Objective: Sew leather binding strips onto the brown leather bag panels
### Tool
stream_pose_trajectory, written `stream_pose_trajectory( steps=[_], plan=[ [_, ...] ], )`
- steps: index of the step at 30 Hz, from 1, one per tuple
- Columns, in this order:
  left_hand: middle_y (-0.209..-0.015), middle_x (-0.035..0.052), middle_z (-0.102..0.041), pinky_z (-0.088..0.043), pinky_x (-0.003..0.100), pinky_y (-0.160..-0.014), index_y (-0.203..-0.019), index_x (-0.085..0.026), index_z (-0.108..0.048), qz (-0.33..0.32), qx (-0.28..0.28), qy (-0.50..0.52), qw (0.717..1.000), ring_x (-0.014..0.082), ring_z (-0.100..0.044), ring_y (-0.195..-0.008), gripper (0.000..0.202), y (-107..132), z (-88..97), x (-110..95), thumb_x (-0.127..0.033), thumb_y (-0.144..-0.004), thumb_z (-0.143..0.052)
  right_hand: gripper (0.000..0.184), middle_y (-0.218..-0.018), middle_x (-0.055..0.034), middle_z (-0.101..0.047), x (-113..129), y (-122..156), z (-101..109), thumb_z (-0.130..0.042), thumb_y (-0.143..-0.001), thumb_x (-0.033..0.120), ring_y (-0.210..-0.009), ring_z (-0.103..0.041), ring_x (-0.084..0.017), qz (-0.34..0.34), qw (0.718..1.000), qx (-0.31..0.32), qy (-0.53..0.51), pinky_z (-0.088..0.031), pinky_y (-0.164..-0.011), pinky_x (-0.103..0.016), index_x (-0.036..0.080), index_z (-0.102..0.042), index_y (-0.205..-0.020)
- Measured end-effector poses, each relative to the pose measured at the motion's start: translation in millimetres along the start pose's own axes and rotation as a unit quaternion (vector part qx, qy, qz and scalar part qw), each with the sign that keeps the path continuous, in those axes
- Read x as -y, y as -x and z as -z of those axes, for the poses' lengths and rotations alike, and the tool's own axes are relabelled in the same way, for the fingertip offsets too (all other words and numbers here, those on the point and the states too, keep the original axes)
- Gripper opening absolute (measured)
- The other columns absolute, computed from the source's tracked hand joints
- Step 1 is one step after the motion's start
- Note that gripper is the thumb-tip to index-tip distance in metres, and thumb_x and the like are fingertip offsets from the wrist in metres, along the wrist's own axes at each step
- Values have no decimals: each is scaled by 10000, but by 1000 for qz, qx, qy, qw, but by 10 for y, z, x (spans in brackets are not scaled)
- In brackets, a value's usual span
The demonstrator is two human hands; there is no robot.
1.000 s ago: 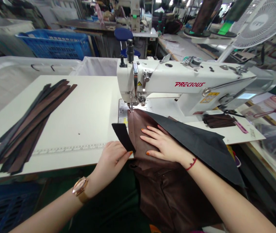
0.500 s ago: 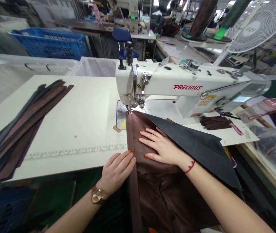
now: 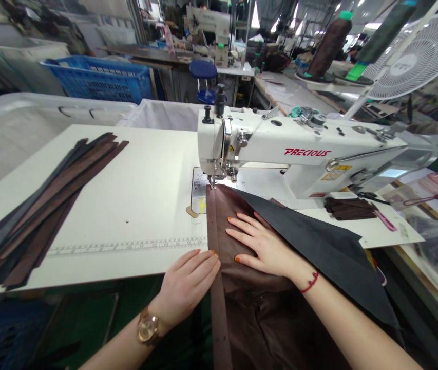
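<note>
A brown leather panel runs over the front edge of the table up to the presser foot of a white sewing machine. A narrow brown strip lies along the panel's left edge, its top end at the foot. My left hand is closed over the strip at the table edge, fingers together, thumb hidden. Flat on the panel, fingers spread, rests my right hand. Beside it a dark grey flap of the material is folded up, its edge over part of the right hand.
Brown and black strips lie piled on the left of the table, behind a printed ruler. Small dark pieces and a pink tool are at right. A blue crate, thread cones and a fan stand behind.
The view has shifted slightly, so the machine and table appear lower and farther right. Both hands keep about the same place on the leather.
</note>
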State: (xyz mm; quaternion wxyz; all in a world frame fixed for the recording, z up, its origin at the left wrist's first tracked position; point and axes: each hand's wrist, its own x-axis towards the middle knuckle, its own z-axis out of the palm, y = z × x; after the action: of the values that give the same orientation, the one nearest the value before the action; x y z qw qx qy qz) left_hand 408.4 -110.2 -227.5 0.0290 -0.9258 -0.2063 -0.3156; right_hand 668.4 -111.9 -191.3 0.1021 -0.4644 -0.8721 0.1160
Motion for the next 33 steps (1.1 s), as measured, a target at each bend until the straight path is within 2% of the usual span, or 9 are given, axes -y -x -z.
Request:
stream_pose_trajectory(
  steps=[7,14,21,25,33],
  plan=[
    [-1014,65,-723,-493,343,-1005,-1046,-96,-662,-38,-4,16,999,168,-644,-997,302,-118,56,96,-117,-976,-369,607,-1561,-57,-252,28,-11,13,-600,-892,394,-1448,-148,-259,-12,1000,17,6,-169,-1173,-504,232,-399,-1442],
    [-969,46,-725,-510,294,-994,-1006,-108,-672,-33,5,27,999,147,-653,-957,360,-210,102,121,-119,-987,-313,627,-1564,-42,-245,-14,-50,0,-625,-870,415,-1454,-122,-252,-19,999,30,-1,-174,-1182,-479,217,-421,-1429],
    [-947,55,-716,-508,280,-997,-1023,-111,-661,-15,18,48,999,139,-646,-952,338,-265,96,177,-107,-975,-327,631,-1567,-33,-234,-58,-109,20,-617,-872,427,-1453,-121,-267,-28,999,45,-1,-150,-1176,-524,237,-409,-1437],
    [-932,49,-710,-542,272,-928,-1024,-118,-650,-6,46,63,997,144,-658,-910,338,-326,89,250,-114,-981,-315,638,-1573,-26,-214,-106,-181,34,-617,-872,419,-1456,-106,-253,-29,998,51,3,-138,-1184,-491,230,-402,-1443],
    [-987,68,-701,-571,341,-870,-1061,-126,-616,-15,121,51,991,181,-658,-883,345,-412,88,418,-110,-973,-283,639,-1573,-10,-212,-234,-309,19,-602,-881,423,-1458,-99,-241,-31,998,45,11,-129,-1186,-485,236,-384,-1452]
  ],
)
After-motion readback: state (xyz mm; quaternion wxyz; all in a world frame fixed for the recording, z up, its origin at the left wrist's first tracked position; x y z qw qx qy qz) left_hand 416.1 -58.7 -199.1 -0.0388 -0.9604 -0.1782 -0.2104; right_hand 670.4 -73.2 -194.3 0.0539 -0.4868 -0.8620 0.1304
